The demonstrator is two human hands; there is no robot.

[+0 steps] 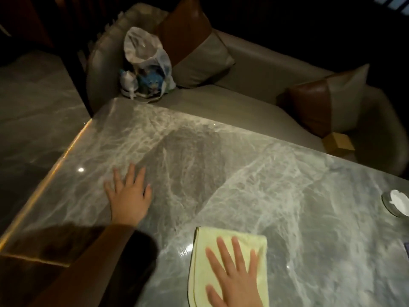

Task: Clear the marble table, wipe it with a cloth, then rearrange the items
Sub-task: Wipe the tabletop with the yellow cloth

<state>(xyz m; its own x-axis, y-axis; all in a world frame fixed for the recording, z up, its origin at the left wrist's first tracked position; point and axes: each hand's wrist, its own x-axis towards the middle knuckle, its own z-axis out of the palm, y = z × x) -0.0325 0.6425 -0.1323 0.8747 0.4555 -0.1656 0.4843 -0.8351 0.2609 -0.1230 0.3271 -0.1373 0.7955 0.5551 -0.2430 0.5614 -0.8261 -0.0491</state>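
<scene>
The grey veined marble table [254,165] fills the middle of the view. A folded pale yellow cloth [212,247] lies flat on it near the front edge. My right hand [234,273] presses on the cloth with straight, spread fingers. My left hand [128,196] lies flat on the bare marble to the left, fingers spread, apart from the cloth. A white ashtray [397,201] sits at the table's right edge. On the sofa seat behind the table stands a white plastic bag [146,63] with a blue toy showing through it.
A grey sofa [254,63] wraps round the far side, with two brown-and-grey cushions [199,45] [327,100]. A small tan box [337,142] sits on the seat at right. Another marble surface [33,103] lies to the left across a dark gap.
</scene>
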